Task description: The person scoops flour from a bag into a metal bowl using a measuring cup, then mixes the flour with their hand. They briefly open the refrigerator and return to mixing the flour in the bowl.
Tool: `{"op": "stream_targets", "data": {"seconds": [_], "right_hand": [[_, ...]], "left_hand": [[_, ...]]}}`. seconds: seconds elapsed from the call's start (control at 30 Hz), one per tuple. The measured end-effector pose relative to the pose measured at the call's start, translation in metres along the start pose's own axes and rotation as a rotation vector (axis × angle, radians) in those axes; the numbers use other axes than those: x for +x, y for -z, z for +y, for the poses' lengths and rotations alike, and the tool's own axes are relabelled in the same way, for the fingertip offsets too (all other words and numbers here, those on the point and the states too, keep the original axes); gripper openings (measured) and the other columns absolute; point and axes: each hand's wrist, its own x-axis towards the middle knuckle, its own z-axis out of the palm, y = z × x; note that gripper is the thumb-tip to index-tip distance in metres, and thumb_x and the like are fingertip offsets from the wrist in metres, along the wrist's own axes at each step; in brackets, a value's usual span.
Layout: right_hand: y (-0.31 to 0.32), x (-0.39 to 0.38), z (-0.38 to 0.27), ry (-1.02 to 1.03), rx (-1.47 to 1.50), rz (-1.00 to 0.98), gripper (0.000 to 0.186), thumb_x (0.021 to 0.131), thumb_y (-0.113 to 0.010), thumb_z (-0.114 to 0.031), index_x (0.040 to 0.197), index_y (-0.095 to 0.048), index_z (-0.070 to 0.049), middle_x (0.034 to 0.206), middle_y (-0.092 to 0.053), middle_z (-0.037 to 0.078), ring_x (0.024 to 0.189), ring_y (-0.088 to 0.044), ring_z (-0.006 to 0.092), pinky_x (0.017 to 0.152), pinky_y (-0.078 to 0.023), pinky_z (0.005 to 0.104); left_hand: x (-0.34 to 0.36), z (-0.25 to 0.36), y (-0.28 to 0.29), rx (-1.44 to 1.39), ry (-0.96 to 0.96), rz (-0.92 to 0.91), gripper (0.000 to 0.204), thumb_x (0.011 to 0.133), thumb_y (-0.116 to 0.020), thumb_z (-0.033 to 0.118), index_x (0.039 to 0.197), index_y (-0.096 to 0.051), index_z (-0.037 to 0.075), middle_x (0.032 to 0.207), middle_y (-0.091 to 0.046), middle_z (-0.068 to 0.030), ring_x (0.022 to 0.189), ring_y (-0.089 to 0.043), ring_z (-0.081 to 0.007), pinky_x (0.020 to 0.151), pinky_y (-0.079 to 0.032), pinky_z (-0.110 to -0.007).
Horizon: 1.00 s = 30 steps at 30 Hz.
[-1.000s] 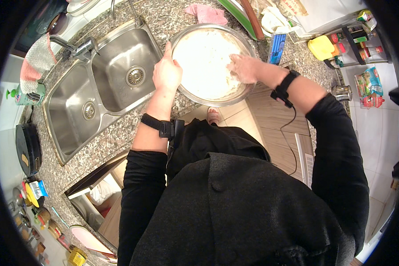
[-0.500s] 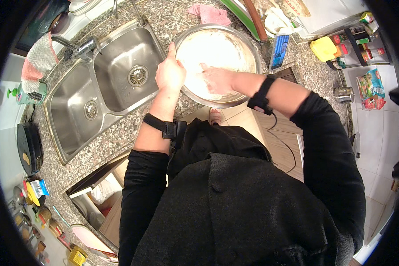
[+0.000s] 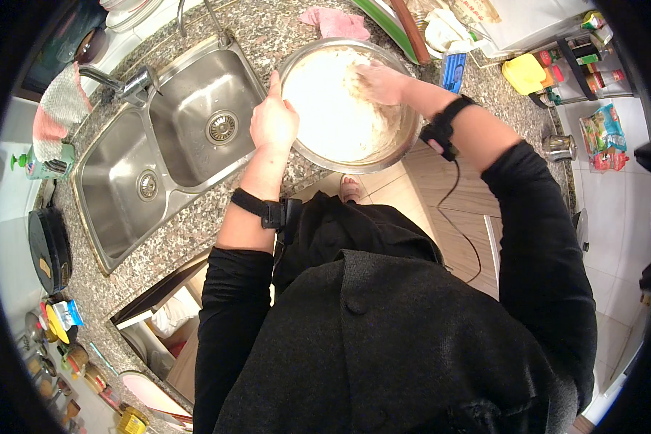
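A wide steel mixing bowl (image 3: 358, 166) stands at the counter's edge, with white, floury dough (image 3: 329, 108) inside. My left hand (image 3: 275, 121) grips the bowl's left rim, its index finger stretched along the edge and its other fingers mostly hidden. Inside the bowl, at the far right, my right hand (image 3: 380, 83) is down in the floury mass. Its fingertips are coated and sunk in the mix, so how far they are closed does not show.
Left of the bowl is a double steel sink (image 3: 195, 123) with a faucet (image 3: 134, 87). A pink cloth (image 3: 336, 23) lies behind the bowl. A phone (image 3: 453, 71) stands to its right, near a spice rack (image 3: 586, 72). A cable (image 3: 461, 217) hangs from my right wristband.
My right hand has moved from the middle of the bowl to its far right side, through the flour. My left hand stays on the rim.
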Motion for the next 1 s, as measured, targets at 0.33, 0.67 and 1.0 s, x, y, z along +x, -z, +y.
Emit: {"op": "stream_targets", "data": {"seconds": [0.33,0.67,1.0], "right_hand": [[-0.026,-0.001,-0.102,0.034,0.035,-0.076,0.041,0.083,-0.054,-0.022,0.121,-0.057,-0.007,0.128,-0.051,0.022,0.13,-0.034,0.0386,0.11,-0.025,0.0498],[-0.031,-0.029,0.016,0.097,-0.095,0.099,0.028,0.08,-0.054,-0.018,0.1,-0.068,-0.005,0.106,-0.065,0.02,0.107,-0.058,0.0348,0.093,-0.046,0.0432],[-0.024,0.065,-0.072,0.019,0.011,-0.027,0.042,0.089,-0.044,-0.039,0.115,-0.057,-0.008,0.12,-0.056,0.023,0.122,-0.044,0.0414,0.1,-0.036,0.0536]], "left_hand": [[-0.003,0.001,-0.003,-0.027,0.023,0.034,0.061,0.087,-0.049,0.014,0.145,-0.033,0.018,0.094,-0.068,-0.0197,0.091,-0.066,-0.035,0.082,-0.052,-0.046],[-0.006,0.0,0.0,-0.001,0.009,0.009,0.062,0.087,-0.049,0.015,0.146,-0.029,0.017,0.095,-0.068,-0.02,0.091,-0.066,-0.0347,0.083,-0.051,-0.046],[-0.01,0.001,-0.003,0.004,0.034,0.024,0.061,0.088,-0.049,0.016,0.146,-0.031,0.017,0.094,-0.067,-0.02,0.091,-0.065,-0.0359,0.082,-0.051,-0.047]]}}
